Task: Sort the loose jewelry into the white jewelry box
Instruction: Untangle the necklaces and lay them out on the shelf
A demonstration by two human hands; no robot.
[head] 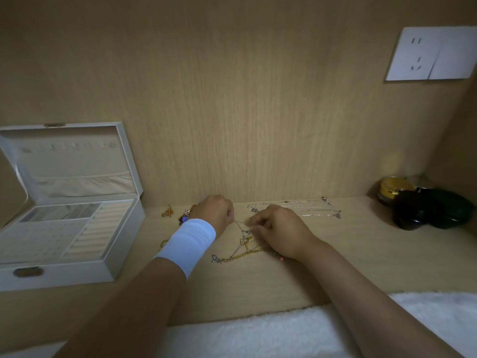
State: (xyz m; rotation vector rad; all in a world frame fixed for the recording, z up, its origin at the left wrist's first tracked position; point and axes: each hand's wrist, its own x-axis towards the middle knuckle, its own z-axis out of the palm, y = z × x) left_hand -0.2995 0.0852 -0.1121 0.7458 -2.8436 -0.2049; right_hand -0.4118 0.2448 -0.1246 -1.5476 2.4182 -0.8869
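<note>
The white jewelry box stands open at the left, its lid raised against the wall. A tangle of thin gold and silver chains lies on the wooden shelf between my hands. My left hand, with a white band on its wrist, pinches one thin chain at its top. My right hand pinches the same tangle from the right. Silver necklaces lie stretched out behind my right hand. Small amber and coloured pieces sit behind my left wrist.
A dark glossy container and a yellow-lidded jar stand at the back right corner. A white wall socket is mounted high on the right. White fluffy fabric lies along the shelf's near edge.
</note>
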